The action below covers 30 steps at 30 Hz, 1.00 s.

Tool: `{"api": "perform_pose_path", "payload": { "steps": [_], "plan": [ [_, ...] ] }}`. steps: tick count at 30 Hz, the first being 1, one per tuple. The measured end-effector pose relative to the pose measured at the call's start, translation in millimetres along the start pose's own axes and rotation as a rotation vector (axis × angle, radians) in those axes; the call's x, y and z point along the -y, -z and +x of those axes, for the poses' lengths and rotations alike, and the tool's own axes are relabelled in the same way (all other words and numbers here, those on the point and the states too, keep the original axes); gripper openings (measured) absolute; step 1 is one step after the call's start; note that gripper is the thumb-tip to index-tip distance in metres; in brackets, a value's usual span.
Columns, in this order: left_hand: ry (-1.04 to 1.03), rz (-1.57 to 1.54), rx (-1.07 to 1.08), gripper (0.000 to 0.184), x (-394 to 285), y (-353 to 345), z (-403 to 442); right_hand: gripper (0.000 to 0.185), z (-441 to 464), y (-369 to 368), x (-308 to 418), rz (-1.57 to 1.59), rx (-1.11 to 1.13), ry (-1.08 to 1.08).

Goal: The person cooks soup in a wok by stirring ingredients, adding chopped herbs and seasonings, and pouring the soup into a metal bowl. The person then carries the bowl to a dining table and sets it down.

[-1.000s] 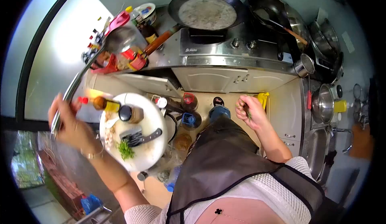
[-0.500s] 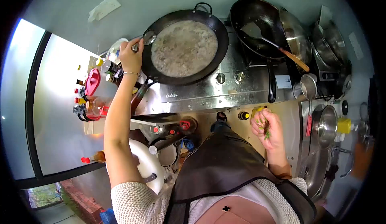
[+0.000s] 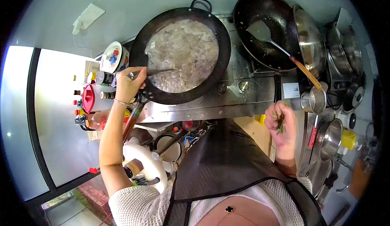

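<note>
A large dark wok [image 3: 140,35] stands on the left of the stove, full of bubbling, cloudy broth [image 3: 183,51] with pale foam. My left hand [image 3: 131,83] is closed around the handle of a metal spoon [image 3: 159,71] at the wok's left side. The spoon's far end reaches over the broth; its bowl is hard to make out and may be in the liquid. Away from the wok, in front of the stove, my right hand [image 3: 281,122] is curled around a small bunch of green and brown herbs [image 3: 280,124], whose tips stick out between the fingers.
A second wok [image 3: 264,13] holds a spatula [image 3: 280,47] with a wooden handle. Beside it lean a metal lid [image 3: 310,43] and several pans. Bottles and a flowered enamel pot [image 3: 114,57] crowd the left. A strainer [image 3: 317,101] and steel bowl [image 3: 331,140] are at right.
My left hand has moved down, and the spoon has swung from the wok's rim out over the broth. My right hand has shifted slightly right, still holding the herbs. The view has tilted forward.
</note>
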State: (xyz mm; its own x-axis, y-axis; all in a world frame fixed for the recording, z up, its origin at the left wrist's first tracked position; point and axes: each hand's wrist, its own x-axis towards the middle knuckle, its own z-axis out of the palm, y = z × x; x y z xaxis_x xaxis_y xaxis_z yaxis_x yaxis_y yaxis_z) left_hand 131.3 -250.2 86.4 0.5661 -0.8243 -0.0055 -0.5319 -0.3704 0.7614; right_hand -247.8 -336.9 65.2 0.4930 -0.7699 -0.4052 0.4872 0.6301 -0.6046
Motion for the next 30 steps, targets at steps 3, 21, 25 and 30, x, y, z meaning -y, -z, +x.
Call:
{"api": "perform_pose_path", "payload": {
  "steps": [3, 21, 25, 30],
  "plan": [
    [0.093, -0.245, -0.047, 0.02, 2, -17, 11, 0.028, 6, -8, 0, -0.011, -0.017, 0.008],
    [-0.905, 0.701, 0.039, 0.031, 3, 30, 2, 0.027, 32, -29, -16, 0.082, 0.035, 0.023],
    [-0.734, 0.441, -0.208, 0.025, 8, 30, -9, 0.027, 34, -33, -16, 0.066, 0.048, 0.039],
    [-0.661, 0.365, -0.193, 0.022, 15, 24, -14, 0.027, 36, -32, -19, 0.076, 0.053, 0.042]
  ]
}}
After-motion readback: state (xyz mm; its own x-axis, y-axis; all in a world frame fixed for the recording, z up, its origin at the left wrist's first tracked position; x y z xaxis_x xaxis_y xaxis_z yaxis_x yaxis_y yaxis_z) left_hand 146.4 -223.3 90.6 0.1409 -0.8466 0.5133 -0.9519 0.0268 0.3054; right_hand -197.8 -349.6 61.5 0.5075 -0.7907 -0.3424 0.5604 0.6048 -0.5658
